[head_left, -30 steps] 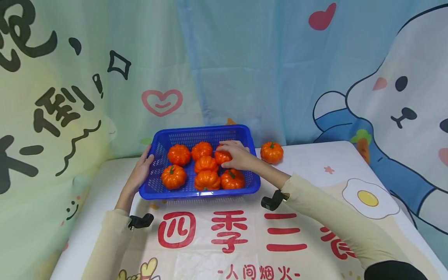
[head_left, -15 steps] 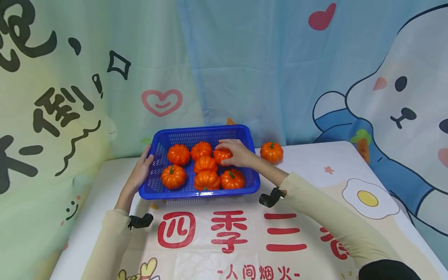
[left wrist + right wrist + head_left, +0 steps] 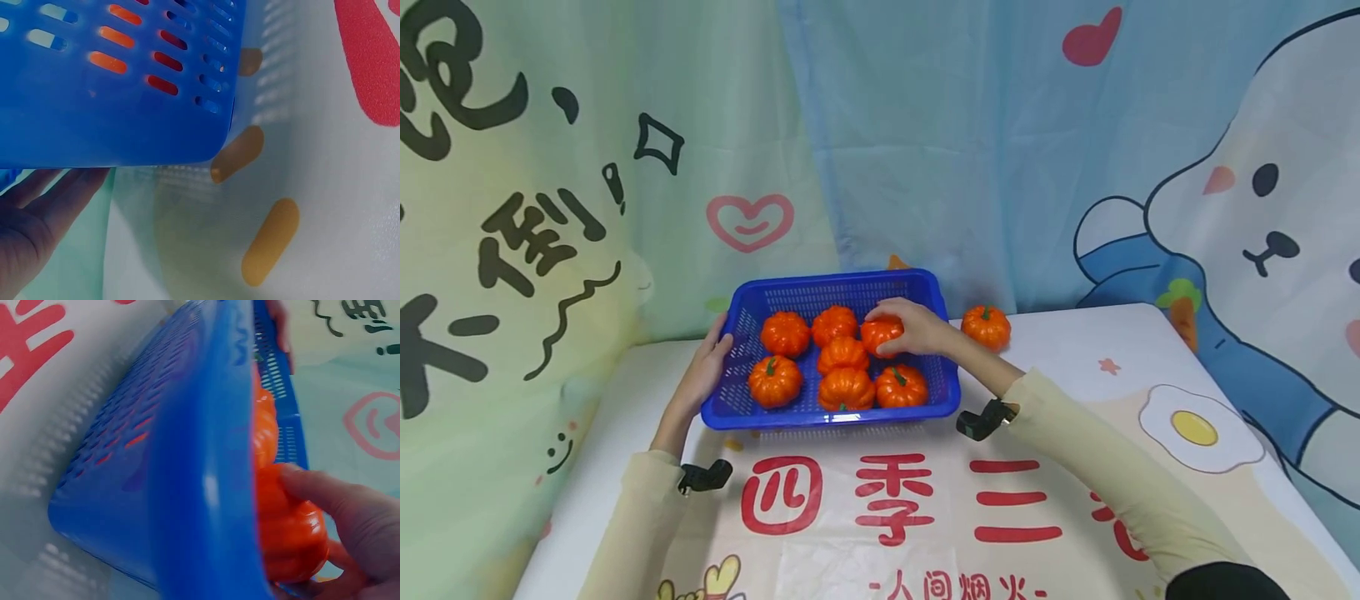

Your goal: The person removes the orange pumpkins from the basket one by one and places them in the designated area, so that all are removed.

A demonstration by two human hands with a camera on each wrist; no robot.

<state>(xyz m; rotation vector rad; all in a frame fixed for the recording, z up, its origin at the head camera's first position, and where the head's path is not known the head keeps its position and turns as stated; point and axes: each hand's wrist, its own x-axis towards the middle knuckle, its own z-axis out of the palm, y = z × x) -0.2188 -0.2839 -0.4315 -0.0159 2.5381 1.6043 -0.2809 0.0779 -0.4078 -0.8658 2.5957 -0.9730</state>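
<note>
Behind the left hand (image 3: 703, 371) and right hand (image 3: 917, 327), cream sleeves (image 3: 1112, 467) are being worn, angular black cameras (image 3: 706, 477) being carried near their ends. Farther behind the right grip, a rounded black patch (image 3: 1228, 581) is being shown.

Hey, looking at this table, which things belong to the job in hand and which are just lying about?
In the job:
- blue basket, left hand against its left end
- held pumpkin, gripped by the right hand
- six other pumpkins in the basket
- probably the loose pumpkin beside it

Just around:
- printed table cover
- cartoon curtain
</note>
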